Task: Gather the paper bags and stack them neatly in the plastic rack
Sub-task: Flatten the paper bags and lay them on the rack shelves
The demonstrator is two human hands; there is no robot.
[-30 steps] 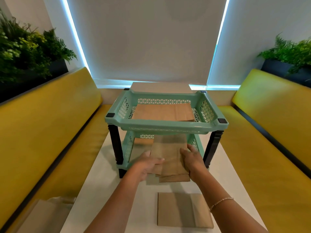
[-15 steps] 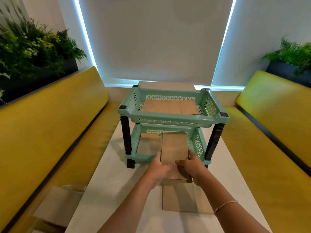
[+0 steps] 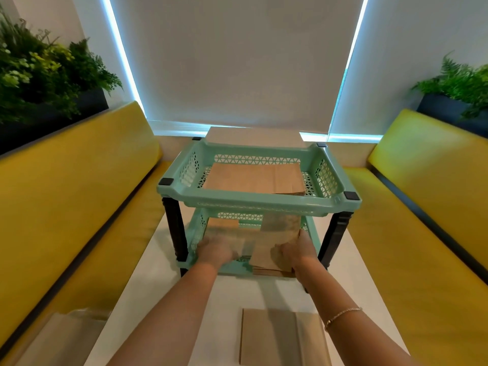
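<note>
A mint green two-tier plastic rack with black legs stands on the white table. Flat brown paper bags lie in its upper tier. My right hand grips a small stack of paper bags that is tilted over the front rim of the lower tier, half inside on the right. My left hand, blurred, reaches with straight fingers into the lower tier's left side, over other bags lying there. One more paper bag lies flat on the table near me.
The white table runs between two yellow benches. More pale bags sit on the left bench seat near me. Planters with greenery stand behind both backrests. A closed blind hangs beyond the rack.
Both hands moved forward and pushed the stack of bags from the table into the lower tier. My left hand let go of the stack and shifted to the left.
</note>
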